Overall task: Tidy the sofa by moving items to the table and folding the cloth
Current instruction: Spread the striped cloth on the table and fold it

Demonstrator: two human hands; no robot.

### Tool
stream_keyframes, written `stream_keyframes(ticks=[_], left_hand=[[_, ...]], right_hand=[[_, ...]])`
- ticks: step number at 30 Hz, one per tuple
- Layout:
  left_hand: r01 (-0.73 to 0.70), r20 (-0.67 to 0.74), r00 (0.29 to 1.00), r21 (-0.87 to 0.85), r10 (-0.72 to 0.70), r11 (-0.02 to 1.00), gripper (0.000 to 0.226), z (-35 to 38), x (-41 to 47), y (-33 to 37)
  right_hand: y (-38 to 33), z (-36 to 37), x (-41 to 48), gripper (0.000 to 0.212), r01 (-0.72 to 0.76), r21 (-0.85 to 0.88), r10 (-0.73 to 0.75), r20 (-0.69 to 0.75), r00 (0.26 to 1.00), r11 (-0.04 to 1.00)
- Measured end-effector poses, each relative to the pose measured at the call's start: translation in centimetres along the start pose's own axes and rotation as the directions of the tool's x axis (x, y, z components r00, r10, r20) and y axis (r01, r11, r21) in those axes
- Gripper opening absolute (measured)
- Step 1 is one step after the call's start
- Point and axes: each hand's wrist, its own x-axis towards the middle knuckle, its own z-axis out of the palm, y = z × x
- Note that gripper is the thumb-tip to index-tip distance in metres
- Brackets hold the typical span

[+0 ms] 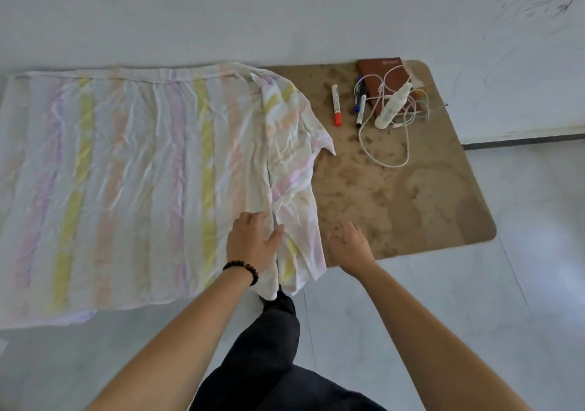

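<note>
Thin, limp cloth looks best taken at its near right corner; left hand presses it flat-fingered, right hand hovers open, empty

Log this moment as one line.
stage: folding | left hand: rests on striped cloth by its bunched end | right hand: open over table, holding nothing | marker, notebook, cable, bottle: on table

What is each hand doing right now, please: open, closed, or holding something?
Left hand: open, pressing flat on the striped cloth.
Right hand: open, holding nothing, just beside the cloth.
</note>
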Motion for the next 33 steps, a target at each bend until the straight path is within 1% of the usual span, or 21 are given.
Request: stream_keyframes(ticks=[2, 4, 6, 8, 10, 11, 13, 14, 15, 17, 18, 20, 22, 23, 25, 27, 28, 29, 30, 32, 33], left_hand=[[0.08, 0.031, 0.996, -0.01, -0.08, 0.997, 0.053, 1.4, 2.4, 1.7], [0.165, 0.047, 0.985, -0.015, -0.165, 0.986, 0.041, 2.4, 4.2, 3.0], [0.24, -0.017, 0.97, -0.038, -0.241, 0.97, 0.022, 2.9, 5.2, 4.1], [0.249, -0.126, 0.959, -0.067, -0.255, 0.966, 0.015, 3.0, 5.4, 5.2], [0.246, -0.189, 0.948, -0.082, -0.257, 0.966, 0.013, 3.1, 5.3, 6.1], [0.278, -0.183, 0.94, -0.074, -0.287, 0.958, 0.014, 3.1, 5.4, 6.6], [0.419, -0.102, 0.902, -0.032, -0.42, 0.907, 0.029, 3.4, 5.7, 7.1], [0.485, -0.071, 0.872, -0.004, -0.484, 0.874, 0.036, 3.7, 6.1, 7.1], [0.532, -0.063, 0.846, 0.028, -0.529, 0.846, 0.036, 4.0, 6.3, 7.2], [0.605, -0.122, 0.794, 0.054, -0.596, 0.795, 0.03, 4.6, 6.4, 8.1], [0.631, -0.174, 0.767, 0.031, -0.617, 0.775, 0.029, 5.0, 6.2, 8.8], [0.625, -0.291, 0.733, -0.067, -0.615, 0.777, 0.028, 6.0, 5.3, 11.2], [0.534, -0.426, 0.705, -0.207, -0.567, 0.82, 0.026, 6.9, 4.3, 14.6], [0.486, -0.466, 0.694, -0.259, -0.549, 0.835, 0.026, 7.3, 3.9, 16.5], [0.393, -0.485, 0.726, -0.289, -0.488, 0.873, 0.024, 8.0, 2.8, 20.2], [0.275, -0.505, 0.771, -0.288, -0.389, 0.917, 0.022, 8.7, 1.1, 23.2], [0.24, -0.506, 0.784, -0.285, -0.359, 0.928, 0.022, 9.0, 0.3, 24.2], [0.233, -0.499, 0.794, -0.277, -0.347, 0.932, 0.023, 9.1, -0.5, 25.0], [0.253, -0.486, 0.798, -0.265, -0.355, 0.931, 0.025, 9.3, -1.1, 25.4], [0.34, -0.438, 0.791, -0.264, -0.426, 0.903, 0.029, 9.7, -2.3, 25.5], [0.398, -0.403, 0.78, -0.272, -0.48, 0.876, 0.032, 10.0, -2.7, 25.3]], right_hand=[[-1.0, -2.1, 2.7, 0.045, 0.015, 0.023, -0.015, 0.017, 1.0, 1.0], [-2.1, -4.1, 5.4, 0.044, 0.031, 0.064, -0.035, 0.049, 0.998, 0.997], [-3.2, -5.5, 7.8, 0.039, 0.005, 0.11, -0.017, 0.101, 0.995, 0.994], [-4.0, -6.1, 9.8, 0.036, -0.03, 0.165, 0.004, 0.155, 0.988, 0.986], [-4.5, -6.1, 11.6, 0.034, -0.086, 0.24, 0.027, 0.237, 0.971, 0.967], [-4.8, -6.2, 12.5, 0.034, -0.119, 0.261, 0.037, 0.299, 0.953, 0.958], [-5.4, -6.3, 14.2, 0.032, -0.142, 0.255, 0.024, 0.415, 0.909, 0.956], [-5.4, -6.3, 15.1, 0.034, -0.117, 0.24, -0.008, 0.463, 0.887, 0.964], [-5.5, -6.4, 15.8, 0.037, -0.079, 0.223, -0.047, 0.508, 0.86, 0.972], [-5.3, -7.0, 17.1, 0.035, 0.003, 0.188, -0.112, 0.573, 0.812, 0.982], [-5.0, -7.3, 17.6, 0.033, 0.03, 0.166, -0.124, 0.598, 0.792, 0.986], [-4.4, -8.3, 18.4, 0.032, 0.013, 0.154, -0.113, 0.663, 0.74, 0.988], [-4.2, -9.7, 18.7, 0.033, -0.121, 0.186, -0.061, 0.749, 0.66, 0.975], [-4.1, -10.5, 18.7, 0.037, -0.181, 0.205, -0.052, 0.786, 0.616, 0.962], [-3.9, -11.9, 18.7, 0.049, -0.278, 0.244, -0.061, 0.841, 0.537, 0.929], [-4.3, -13.0, 18.6, 0.058, -0.404, 0.326, -0.105, 0.871, 0.48, 0.855], [-4.8, -13.4, 18.5, 0.055, -0.459, 0.378, -0.133, 0.867, 0.48, 0.804], [-5.4, -13.6, 18.5, 0.05, -0.486, 0.423, -0.136, 0.844, 0.519, 0.764], [-5.9, -13.6, 18.8, 0.045, -0.489, 0.47, -0.127, 0.804, 0.581, 0.735], [-7.1, -14.0, 19.3, 0.045, -0.44, 0.537, -0.098, 0.705, 0.702, 0.719], [-7.8, -14.5, 19.5, 0.046, -0.423, 0.559, -0.084, 0.668, 0.74, 0.714]])
